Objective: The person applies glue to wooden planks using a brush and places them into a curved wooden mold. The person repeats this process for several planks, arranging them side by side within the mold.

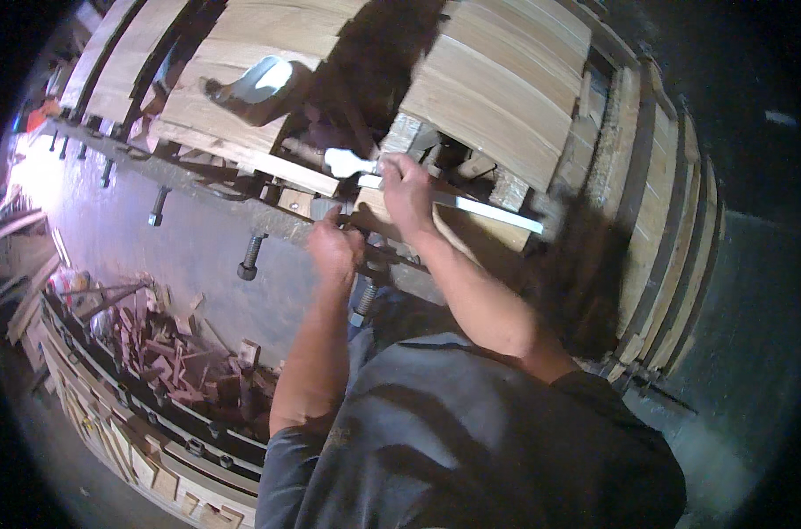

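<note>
My right hand is closed around the handle of a small brush with a white-coated head. It hovers just above a pale wooden board, whose upper edge carries a long white strip that looks like wet glue. My left hand is closed at the board's left end, over the metal rail, with its fingers curled; their exact grip is partly hidden. Up and to the left, a cut-open container with white stuff inside lies on a wooden panel.
A second jointed panel lies to the far right. Large clamp bolts hang from the metal rail. Wood offcuts are heaped at the lower left, beside a rack of boards. More clamped panels stand at the right.
</note>
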Demonstrator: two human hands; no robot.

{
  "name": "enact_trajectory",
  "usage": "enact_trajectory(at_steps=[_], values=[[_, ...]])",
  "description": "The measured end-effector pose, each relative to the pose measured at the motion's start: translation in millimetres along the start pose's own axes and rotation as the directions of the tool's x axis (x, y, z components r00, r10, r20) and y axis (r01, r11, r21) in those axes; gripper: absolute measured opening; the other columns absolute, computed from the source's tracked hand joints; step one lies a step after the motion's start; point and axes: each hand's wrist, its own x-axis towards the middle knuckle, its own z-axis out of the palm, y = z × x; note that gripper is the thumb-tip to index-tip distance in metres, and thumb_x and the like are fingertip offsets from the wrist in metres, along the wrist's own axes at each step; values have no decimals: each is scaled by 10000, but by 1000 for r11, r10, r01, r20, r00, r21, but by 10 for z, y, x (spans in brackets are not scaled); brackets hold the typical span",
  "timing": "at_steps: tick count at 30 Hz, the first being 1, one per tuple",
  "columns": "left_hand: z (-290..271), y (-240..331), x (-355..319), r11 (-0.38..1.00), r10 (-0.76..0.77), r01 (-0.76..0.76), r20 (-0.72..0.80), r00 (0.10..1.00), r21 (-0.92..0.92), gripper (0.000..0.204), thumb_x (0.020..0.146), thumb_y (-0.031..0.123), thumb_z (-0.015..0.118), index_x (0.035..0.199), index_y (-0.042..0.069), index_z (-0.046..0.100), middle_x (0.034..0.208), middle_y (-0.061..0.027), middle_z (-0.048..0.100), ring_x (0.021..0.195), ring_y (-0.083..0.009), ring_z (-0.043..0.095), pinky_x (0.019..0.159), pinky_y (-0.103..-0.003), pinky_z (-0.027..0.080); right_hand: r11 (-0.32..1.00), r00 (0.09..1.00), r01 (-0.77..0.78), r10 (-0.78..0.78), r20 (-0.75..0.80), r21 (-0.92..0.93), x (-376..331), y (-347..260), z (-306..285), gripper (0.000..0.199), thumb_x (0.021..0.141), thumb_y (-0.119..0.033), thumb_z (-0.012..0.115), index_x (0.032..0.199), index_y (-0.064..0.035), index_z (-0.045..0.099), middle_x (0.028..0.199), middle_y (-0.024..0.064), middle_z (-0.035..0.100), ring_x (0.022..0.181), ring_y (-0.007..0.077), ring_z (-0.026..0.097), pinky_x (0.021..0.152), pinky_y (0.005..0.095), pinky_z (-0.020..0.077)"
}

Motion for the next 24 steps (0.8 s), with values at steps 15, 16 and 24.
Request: enact_trajectory(at_steps=[15, 16, 24], values=[[-210, 349, -125, 963, 269, -260, -186, 945, 69, 380, 639, -8, 616, 1000, 34, 728, 844, -210, 683, 842, -408, 627, 788, -503, 495, 901, 943, 329, -300, 143, -282, 1586, -815, 1368, 225, 879, -70, 634, 1077, -50, 738, 1026, 172, 737, 977, 309, 701, 895, 374, 514], [-225, 364, -120, 961, 274, -262, -169, 947, 86, 389, 631, -8, 616, 1001, 39, 728, 845, -204, 683, 842, -402, 623, 787, -499, 487, 906, 942, 293, -218, 257, -305, 1648, -818, 1505, 264, 876, -67, 627, 1119, -69, 731, 1064, 185, 727, 1013, 322, 691, 916, 381, 508], [-198, 290, -122, 965, 230, -213, -106, 967, 155, 458, 678, 54, 674, 1134, 31, 708, 855, -224, 653, 891, -418, 624, 840, -496, 500, 941, 933, 213, -117, 340, -261, 1857, -629, 1346, 573, 859, -51, 622, 1422, -55, 519, 1209, 197, 687, 1072, 278, 667, 937, 330, 508]])
